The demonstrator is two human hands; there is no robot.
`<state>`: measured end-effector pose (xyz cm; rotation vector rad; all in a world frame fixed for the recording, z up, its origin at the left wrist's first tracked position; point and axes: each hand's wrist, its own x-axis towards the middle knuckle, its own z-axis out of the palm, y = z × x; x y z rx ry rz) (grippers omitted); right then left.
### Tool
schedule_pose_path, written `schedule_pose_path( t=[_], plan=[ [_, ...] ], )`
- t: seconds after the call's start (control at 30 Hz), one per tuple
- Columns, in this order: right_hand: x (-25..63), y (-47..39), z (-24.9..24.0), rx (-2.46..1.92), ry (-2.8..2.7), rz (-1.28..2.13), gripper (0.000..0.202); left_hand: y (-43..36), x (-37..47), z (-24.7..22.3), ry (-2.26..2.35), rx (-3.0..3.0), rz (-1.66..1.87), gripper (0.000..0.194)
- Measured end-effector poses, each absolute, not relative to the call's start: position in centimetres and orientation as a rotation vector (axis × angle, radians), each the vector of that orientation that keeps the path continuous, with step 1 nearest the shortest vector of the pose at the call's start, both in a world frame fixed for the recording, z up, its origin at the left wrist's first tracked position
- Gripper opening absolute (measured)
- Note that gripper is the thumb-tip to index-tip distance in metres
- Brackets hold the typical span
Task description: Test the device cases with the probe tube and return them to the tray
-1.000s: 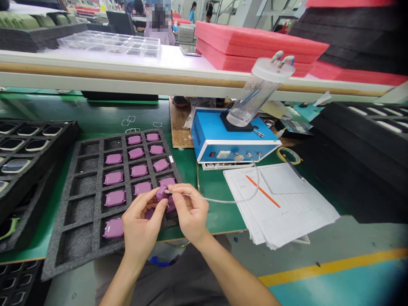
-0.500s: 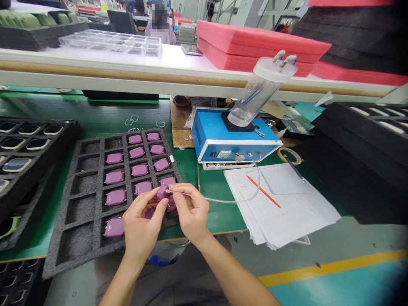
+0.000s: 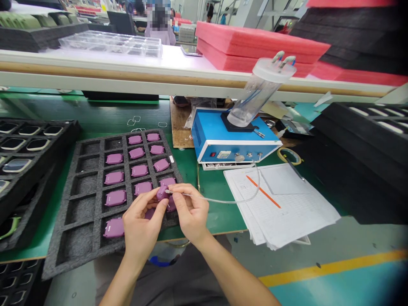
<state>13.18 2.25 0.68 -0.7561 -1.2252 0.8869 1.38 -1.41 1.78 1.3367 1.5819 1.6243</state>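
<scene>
My left hand [image 3: 141, 223] is closed on a small purple watch case [image 3: 162, 193], tilted up between thumb and fingers. Pinched in my right hand [image 3: 193, 212] is the tip end of a thin clear tube [image 3: 219, 201], its metal tip at the case's edge. Whether the tip touches the case is too small to tell. From there the tube curves to the front of a blue dispenser box [image 3: 236, 146]. Beneath both hands lies a dark grey foam tray [image 3: 68, 221] with several purple cases in its pockets; my fingers partly cover some of them.
On the blue box leans a clear cylinder [image 3: 255, 95]. Papers [image 3: 287, 216] with an orange stick [image 3: 263, 191] lie to the right, near a tape roll [image 3: 289, 156]. Black trays [image 3: 38, 163] flank the left. Pink foam blocks [image 3: 255, 44] sit on the shelf; a person is far behind.
</scene>
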Motion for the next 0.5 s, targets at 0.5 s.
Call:
schedule_pose_path(
  t=[0.5],
  plan=[
    [13.08,2.24,0.6,-0.731,-1.208,0.891,0.013,-1.44,1.21,1.75,1.581,1.343,1.625,0.024]
  ],
)
